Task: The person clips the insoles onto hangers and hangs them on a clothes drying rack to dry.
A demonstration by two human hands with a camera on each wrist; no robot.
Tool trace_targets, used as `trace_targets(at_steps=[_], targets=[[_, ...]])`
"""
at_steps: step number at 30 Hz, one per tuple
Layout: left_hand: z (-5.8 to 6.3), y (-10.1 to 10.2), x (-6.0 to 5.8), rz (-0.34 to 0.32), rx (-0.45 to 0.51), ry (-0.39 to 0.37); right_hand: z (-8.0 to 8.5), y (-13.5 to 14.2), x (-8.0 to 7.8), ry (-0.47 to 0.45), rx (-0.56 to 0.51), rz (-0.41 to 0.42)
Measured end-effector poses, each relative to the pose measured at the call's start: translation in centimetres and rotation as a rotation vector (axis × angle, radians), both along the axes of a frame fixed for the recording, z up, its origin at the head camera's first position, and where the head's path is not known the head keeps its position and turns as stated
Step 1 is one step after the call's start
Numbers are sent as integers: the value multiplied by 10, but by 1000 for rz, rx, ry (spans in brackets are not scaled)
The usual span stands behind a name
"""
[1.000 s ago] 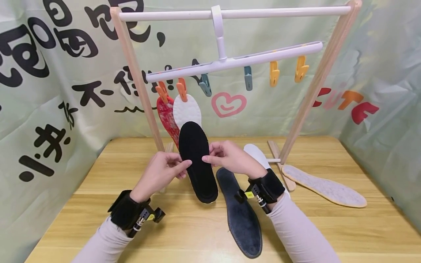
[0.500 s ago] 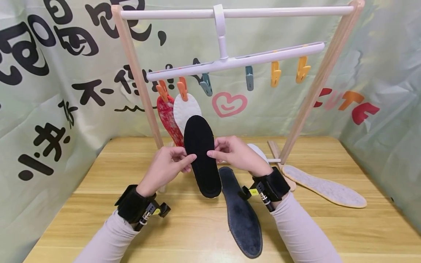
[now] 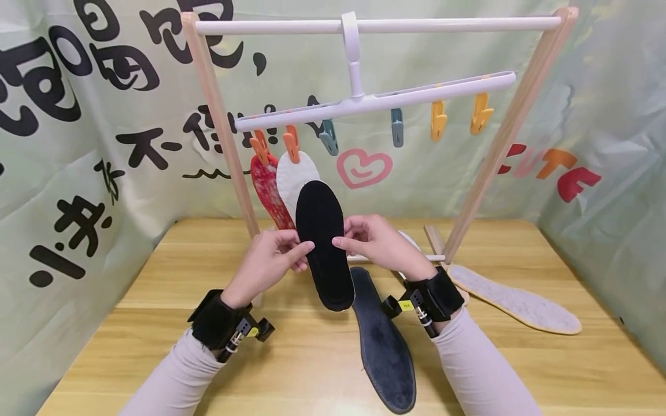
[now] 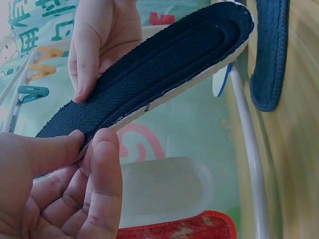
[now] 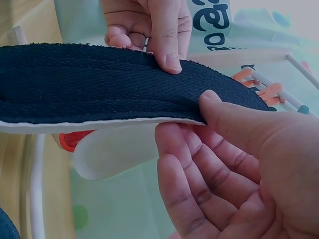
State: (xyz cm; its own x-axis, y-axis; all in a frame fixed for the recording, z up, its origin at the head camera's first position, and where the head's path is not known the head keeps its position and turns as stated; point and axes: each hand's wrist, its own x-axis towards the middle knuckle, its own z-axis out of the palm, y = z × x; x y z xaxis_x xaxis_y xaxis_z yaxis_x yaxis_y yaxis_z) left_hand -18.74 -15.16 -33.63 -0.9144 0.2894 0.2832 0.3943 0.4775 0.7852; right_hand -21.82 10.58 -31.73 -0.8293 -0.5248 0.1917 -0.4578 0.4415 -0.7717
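Observation:
A black insole (image 3: 322, 242) with a pale underside edge is held up above the table, toe end upward. My left hand (image 3: 270, 257) pinches its left edge between thumb and fingers. On the opposite edge my right hand (image 3: 380, 245) pinches it the same way. Both wrist views show the thumbs lying on the black face, fingers beneath. Just behind it hang a white insole (image 3: 293, 173) and a red patterned insole (image 3: 267, 188), each gripped by an orange clothespin (image 3: 291, 144). The black insole covers part of the white one.
A white clip hanger (image 3: 416, 98) hangs tilted from a wooden-legged rack (image 3: 224, 115). Blue clothespins (image 3: 397, 127) and yellow clothespins (image 3: 438, 120) on it hold nothing. A dark grey insole (image 3: 385, 346) and a light grey insole (image 3: 515, 297) lie on the table (image 3: 156, 346); a white one is partly hidden behind my right arm.
Both hands have carried the black insole slightly up and to the right, mostly in the first half second. Their pinch on its edges stays the same.

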Motion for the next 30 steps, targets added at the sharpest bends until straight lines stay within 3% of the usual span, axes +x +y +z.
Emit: trace_targets(at_steps=[19,25,30], targets=[[8,8,-12,-22,39,6,4,6,-10,12,-73,-62],[11,8,-17,-23,19,50,29,8,-16,66,-66,-123],[12,9,-20,-33,27,52,53,-1,-20,114,-198,-159]])
